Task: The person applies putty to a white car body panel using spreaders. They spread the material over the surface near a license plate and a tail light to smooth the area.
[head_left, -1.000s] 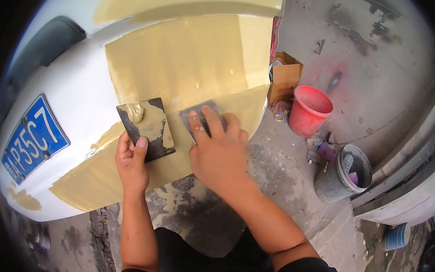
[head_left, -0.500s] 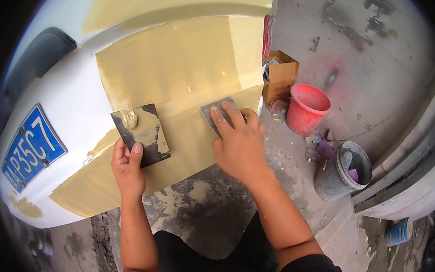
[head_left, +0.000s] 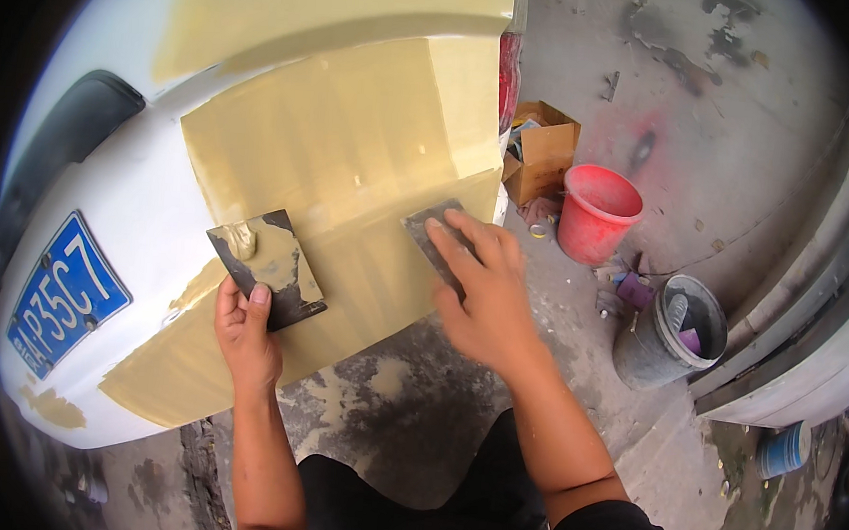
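Observation:
A white car's rear panel (head_left: 165, 142) carries broad smears of yellowish-beige filler putty (head_left: 326, 123). My left hand (head_left: 248, 332) grips a dark square putty board (head_left: 293, 274) by its lower edge, thumb on top. A thick dollop of putty (head_left: 240, 241) sits at the board's upper left, with a thinner smear beside it. My right hand (head_left: 486, 293) holds a flat grey putty spreader (head_left: 436, 235), fingers pressed along its face. The spreader lies over the coated panel near its right end; whether its edge touches is hard to tell.
To the right, a cardboard box (head_left: 546, 156), a red bucket (head_left: 593, 217) and a grey bucket (head_left: 668, 333) with scraps in it stand on the stained concrete floor. Another vehicle part (head_left: 798, 356) curves along the far right, near a blue can (head_left: 783, 450). A blue licence plate (head_left: 71, 292) is at left.
My right hand and the spreader have shifted slightly right and down across the panel. My left hand with the board has moved a little left and down, and the view has shifted slightly.

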`<state>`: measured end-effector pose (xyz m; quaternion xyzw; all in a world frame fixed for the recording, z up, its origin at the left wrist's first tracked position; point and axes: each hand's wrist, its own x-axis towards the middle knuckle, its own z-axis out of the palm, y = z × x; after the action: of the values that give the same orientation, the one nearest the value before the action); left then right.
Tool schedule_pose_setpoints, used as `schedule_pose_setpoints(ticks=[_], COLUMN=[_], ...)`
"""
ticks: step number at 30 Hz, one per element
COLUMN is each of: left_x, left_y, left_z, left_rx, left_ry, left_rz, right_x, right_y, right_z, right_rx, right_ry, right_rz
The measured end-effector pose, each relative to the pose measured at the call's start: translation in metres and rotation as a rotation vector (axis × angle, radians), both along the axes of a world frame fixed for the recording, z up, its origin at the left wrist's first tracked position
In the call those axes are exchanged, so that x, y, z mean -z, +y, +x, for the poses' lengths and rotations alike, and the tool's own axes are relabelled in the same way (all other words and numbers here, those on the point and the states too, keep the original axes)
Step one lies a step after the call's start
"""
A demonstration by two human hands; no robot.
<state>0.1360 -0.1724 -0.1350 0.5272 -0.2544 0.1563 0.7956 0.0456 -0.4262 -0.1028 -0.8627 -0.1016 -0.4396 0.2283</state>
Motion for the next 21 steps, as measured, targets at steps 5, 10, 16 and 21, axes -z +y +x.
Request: schedule_pose_setpoints(ticks=[5,10,16,21], left_x=[-0.002,-0.018,-0.026,-0.015], left_y=[-0.053,-0.055,-0.004,0.026], left_z=[-0.048,-0.074,-0.052,-0.028], left_rx=[0.251,0.229,0.148,0.054], left_ry=[0.137,0.146,-0.019,0.015], left_rz=[-0.279,-0.336,-0.236,-0.237], right_x=[0.013,0.044,0.003,-0.014], right_y=[0.031,0.018,-0.017,-0.003], right_z=[-0.022,-0.014,0.018,0.027], right_rx=[-0.771,-0.576,0.279,0.432], right_ry=[-0.04,-0.011,-0.013,0.155], right_rz=[0.255,0.166,0.103,0.039])
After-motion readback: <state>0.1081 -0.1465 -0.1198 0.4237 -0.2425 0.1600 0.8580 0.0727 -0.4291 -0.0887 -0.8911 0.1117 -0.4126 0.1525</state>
